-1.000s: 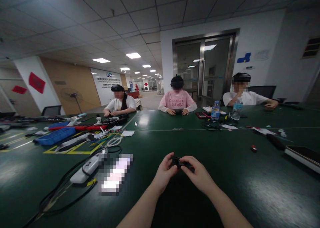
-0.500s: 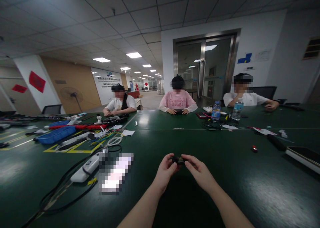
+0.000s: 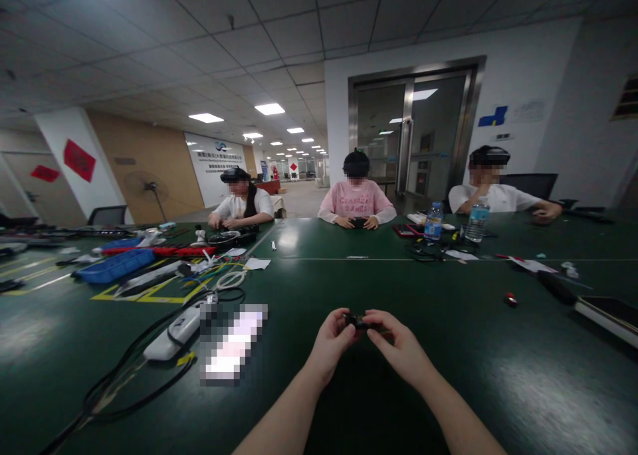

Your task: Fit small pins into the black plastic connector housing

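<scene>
Between my two hands is a small dark object (image 3: 357, 321), held just above the green table (image 3: 428, 402). My fingers cover much of it, and I cannot make out its kind. My left hand (image 3: 333, 339) grips its left end between thumb and fingers. On the other side, the thumb and fingers of my right hand (image 3: 393, 335) close on its right end. Left of my hands lies a blurred-out, bright flat rectangle (image 3: 236, 342).
A white power strip (image 3: 172, 335) with black cables lies at the left, beyond it a blue tray (image 3: 117, 266). Water bottles (image 3: 433, 222) stand across the table. A small red object (image 3: 510, 299) and a dark-topped box (image 3: 608, 315) are at the right. Several people sit opposite.
My right hand has shifted slightly inward on the small dark object, its fingers covering more of it. The whole view has moved a little.
</scene>
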Demonstrator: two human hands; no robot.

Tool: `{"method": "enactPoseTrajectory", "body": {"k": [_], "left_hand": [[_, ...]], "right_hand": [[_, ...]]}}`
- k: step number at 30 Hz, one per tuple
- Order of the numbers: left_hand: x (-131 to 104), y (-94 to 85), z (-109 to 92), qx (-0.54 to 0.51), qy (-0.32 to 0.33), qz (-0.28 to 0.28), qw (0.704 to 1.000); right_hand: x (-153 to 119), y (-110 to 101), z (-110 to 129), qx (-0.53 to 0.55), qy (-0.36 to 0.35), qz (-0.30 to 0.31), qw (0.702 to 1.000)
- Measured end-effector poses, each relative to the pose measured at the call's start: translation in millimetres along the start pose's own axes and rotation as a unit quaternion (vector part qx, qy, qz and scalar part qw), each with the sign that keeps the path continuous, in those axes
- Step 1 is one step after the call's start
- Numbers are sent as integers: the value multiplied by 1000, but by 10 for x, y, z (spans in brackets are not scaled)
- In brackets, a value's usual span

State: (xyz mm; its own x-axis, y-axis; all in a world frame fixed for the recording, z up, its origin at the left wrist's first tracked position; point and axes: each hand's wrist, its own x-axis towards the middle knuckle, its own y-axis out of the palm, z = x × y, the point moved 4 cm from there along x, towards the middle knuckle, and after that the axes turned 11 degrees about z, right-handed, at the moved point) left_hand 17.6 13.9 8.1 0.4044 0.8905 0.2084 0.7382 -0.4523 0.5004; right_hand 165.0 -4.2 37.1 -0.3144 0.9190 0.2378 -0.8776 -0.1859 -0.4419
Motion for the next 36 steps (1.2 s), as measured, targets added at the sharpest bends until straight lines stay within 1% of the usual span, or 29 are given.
{"method": "enactPoseTrajectory", "body": {"k": [11,19,25,29,33,36], "left_hand": [[-30,41,-47,0,-12,11,1000],[-24,32,-48,13,-5,22,1000],[-7,22,-18,8,-3,16,1000],[-5,27,-12,5,-6,16,1000],[-8,34,-21,5,-7,20,1000],[-10,30,-25,12,-9,24,1000]], "right_hand": [[-13,-25,32,-11,-14,-11,1000],[-29,-40,64,-7,1,-16,1000],[-5,-7,7,-16,-12,2,1000],[3,-9,-20,-20,-13,-1,1000],[-12,-21,24,-15,-18,-1,1000],[-26,-39,75,-12,-5,3,1000]]}}
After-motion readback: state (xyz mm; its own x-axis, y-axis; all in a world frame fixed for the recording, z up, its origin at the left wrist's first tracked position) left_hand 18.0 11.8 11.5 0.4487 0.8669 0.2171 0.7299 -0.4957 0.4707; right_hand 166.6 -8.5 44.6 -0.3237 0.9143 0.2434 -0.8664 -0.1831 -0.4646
